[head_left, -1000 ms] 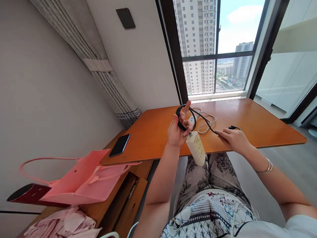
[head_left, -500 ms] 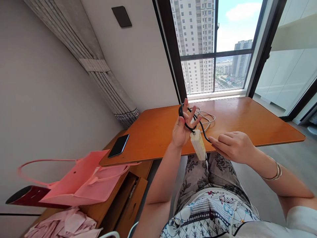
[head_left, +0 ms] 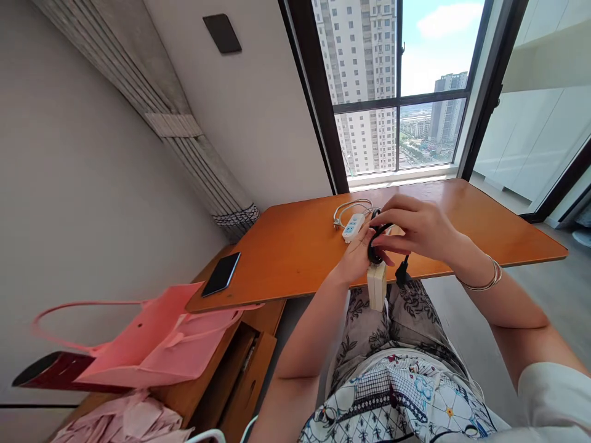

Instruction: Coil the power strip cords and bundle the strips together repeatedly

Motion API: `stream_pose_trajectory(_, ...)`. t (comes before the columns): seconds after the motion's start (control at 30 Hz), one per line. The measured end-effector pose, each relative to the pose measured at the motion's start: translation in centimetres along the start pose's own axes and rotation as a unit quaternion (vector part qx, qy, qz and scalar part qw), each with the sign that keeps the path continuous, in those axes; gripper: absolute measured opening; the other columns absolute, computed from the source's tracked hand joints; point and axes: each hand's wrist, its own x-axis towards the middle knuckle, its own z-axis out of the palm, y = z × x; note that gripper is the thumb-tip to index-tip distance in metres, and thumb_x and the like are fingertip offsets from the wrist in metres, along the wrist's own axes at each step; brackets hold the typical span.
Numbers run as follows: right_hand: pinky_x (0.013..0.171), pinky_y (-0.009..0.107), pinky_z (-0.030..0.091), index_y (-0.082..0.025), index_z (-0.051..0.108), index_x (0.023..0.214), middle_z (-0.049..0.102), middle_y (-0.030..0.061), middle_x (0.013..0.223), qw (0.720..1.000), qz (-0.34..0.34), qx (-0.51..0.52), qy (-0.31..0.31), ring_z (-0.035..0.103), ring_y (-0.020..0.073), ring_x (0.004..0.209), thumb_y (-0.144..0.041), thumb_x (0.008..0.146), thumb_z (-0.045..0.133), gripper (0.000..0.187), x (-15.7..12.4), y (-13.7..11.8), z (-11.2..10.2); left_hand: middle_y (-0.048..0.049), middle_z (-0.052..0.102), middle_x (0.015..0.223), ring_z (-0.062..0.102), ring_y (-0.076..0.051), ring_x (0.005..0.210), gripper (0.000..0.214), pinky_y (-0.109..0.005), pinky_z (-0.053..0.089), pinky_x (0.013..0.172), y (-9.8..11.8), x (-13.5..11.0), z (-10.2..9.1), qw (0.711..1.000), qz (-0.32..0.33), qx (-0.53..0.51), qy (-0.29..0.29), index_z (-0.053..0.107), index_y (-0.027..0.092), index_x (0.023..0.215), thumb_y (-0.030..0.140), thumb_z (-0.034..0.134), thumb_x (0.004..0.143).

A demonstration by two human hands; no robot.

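My left hand (head_left: 356,258) grips coiled black cable (head_left: 375,245) above the front edge of the orange table (head_left: 295,252). A cream power strip (head_left: 377,285) hangs from that cable just below the hand. My right hand (head_left: 415,229) is closed over the top of the coil, fingers curled on the cable. The black plug (head_left: 402,271) dangles under my right hand. A second, white power strip (head_left: 353,226) with its pale cord (head_left: 351,207) lies on the table just beyond my hands.
A black phone (head_left: 222,273) lies at the table's left corner. A pink bag (head_left: 152,342) rests on a lower wooden cabinet (head_left: 240,363) at left, with pink cloth (head_left: 124,421) below. A window and curtain stand behind the table.
My right hand has come up from the table edge and closed onto the coil at my left hand. The cable's free length has shortened and the plug now hangs below.
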Motion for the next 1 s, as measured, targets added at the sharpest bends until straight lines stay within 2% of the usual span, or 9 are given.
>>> stream_pose_trajectory(0.1, 0.066, 0.028, 0.047, -0.021, 0.072, 0.11, 0.058, 0.0053, 0.097, 0.998, 0.04, 0.038, -0.002, 0.056, 0.0135, 0.077, -0.05, 0.093, 0.062, 0.035, 0.9, 1.3, 0.1, -0.0035, 0.067, 0.057, 0.051, -0.012, 0.033, 0.046, -0.021, 0.037, 0.037, 0.2, 0.2, -0.1, 0.996, -0.061, 0.017, -0.06, 0.065, 0.015, 0.092, 0.059, 0.052, 0.092)
stream_pose_trajectory(0.23, 0.071, 0.029, 0.047, -0.022, 0.076, 0.106, 0.059, 0.0051, 0.096, 0.997, 0.054, 0.041, -0.036, 0.056, 0.0138, 0.08, -0.05, 0.094, 0.059, 0.034, 1.3, 1.8, 0.2, -0.002, 0.054, 0.041, 0.038, -0.009, 0.026, 0.056, -0.02, 0.023, 0.032, 0.7, 0.0, 0.5, 0.993, -0.082, 0.006, -0.079, 0.056, 0.016, 0.07, 0.065, 0.041, 0.093)
stream_pose_trajectory(0.3, 0.073, 0.03, 0.046, -0.023, 0.077, 0.105, 0.061, 0.0053, 0.096, 0.996, 0.058, 0.05, -0.05, 0.057, 0.0145, 0.082, -0.048, 0.096, 0.056, 0.033, 1.2, 2.0, 0.2, 0.0021, 0.05, 0.042, 0.036, -0.008, 0.026, 0.055, -0.019, 0.02, 0.032, 0.8, -0.3, 0.9, 0.995, -0.069, -0.023, -0.064, 0.051, 0.018, 0.067, 0.067, 0.044, 0.092)
stream_pose_trajectory(0.37, 0.074, 0.03, 0.046, -0.022, 0.077, 0.1, 0.062, 0.0053, 0.092, 0.994, 0.082, 0.071, -0.033, 0.057, 0.0146, 0.082, -0.045, 0.098, 0.053, 0.033, 1.1, 2.4, 0.3, 0.0039, 0.051, 0.048, 0.038, -0.007, 0.028, 0.053, -0.019, 0.02, 0.033, 0.9, -0.5, 1.3, 0.996, -0.044, -0.048, -0.06, 0.047, 0.019, 0.067, 0.067, 0.049, 0.089)
stream_pose_trajectory(0.47, 0.071, 0.029, 0.045, -0.019, 0.076, 0.087, 0.062, 0.0037, 0.08, 0.983, 0.143, 0.116, 0.013, 0.057, 0.0131, 0.076, -0.042, 0.099, 0.052, 0.036, 0.9, 3.4, 0.6, 0.0017, 0.059, 0.063, 0.04, -0.006, 0.031, 0.051, -0.02, 0.02, 0.035, 0.8, -0.8, 1.6, 0.995, -0.032, -0.048, -0.079, 0.042, 0.018, 0.066, 0.063, 0.057, 0.087)
stream_pose_trajectory(0.53, 0.067, 0.027, 0.045, -0.018, 0.075, 0.086, 0.063, 0.0027, 0.077, 0.972, 0.172, 0.16, 0.009, 0.057, 0.0119, 0.072, -0.043, 0.098, 0.053, 0.035, 0.6, 3.9, 1.0, 0.001, 0.06, 0.065, 0.04, -0.006, 0.032, 0.05, -0.02, 0.022, 0.036, 0.8, -0.8, 1.5, 0.994, -0.046, -0.05, -0.081, 0.039, 0.018, 0.066, 0.058, 0.061, 0.086)
stream_pose_trajectory(0.67, 0.062, 0.025, 0.045, -0.018, 0.073, 0.102, 0.067, 0.0038, 0.088, 0.955, 0.159, 0.248, -0.035, 0.057, 0.0107, 0.072, -0.045, 0.096, 0.056, 0.033, 0.1, 4.0, 1.5, 0.0058, 0.044, 0.052, 0.033, -0.005, 0.032, 0.046, -0.018, 0.024, 0.036, 1.0, -0.9, 1.1, 0.989, -0.091, -0.1, -0.057, 0.036, 0.02, 0.067, 0.053, 0.058, 0.09)
stream_pose_trajectory(0.83, 0.064, 0.025, 0.045, -0.019, 0.067, 0.123, 0.07, 0.0063, 0.1, 0.953, 0.151, 0.257, -0.047, 0.058, 0.0125, 0.079, -0.039, 0.091, 0.065, 0.038, -0.7, 3.8, 1.7, 0.004, 0.047, 0.064, 0.024, -0.001, 0.034, 0.045, -0.015, 0.016, 0.032, 2.1, -1.2, 1.3, 0.987, -0.064, -0.144, -0.019, 0.033, 0.019, 0.067, 0.047, 0.054, 0.094)
stream_pose_trajectory(1.0, 0.064, 0.027, 0.048, -0.017, 0.067, 0.125, 0.069, 0.0042, 0.089, 0.926, 0.187, 0.324, -0.044, 0.056, 0.0119, 0.072, -0.041, 0.096, 0.056, 0.039, -1.8, 4.6, 2.9, 0.0076, 0.034, 0.054, 0.018, -0.001, 0.032, 0.045, -0.013, 0.017, 0.032, 2.7, -1.7, 1.4, 0.986, -0.056, -0.159, -0.004, 0.032, 0.019, 0.067, 0.048, 0.051, 0.096)
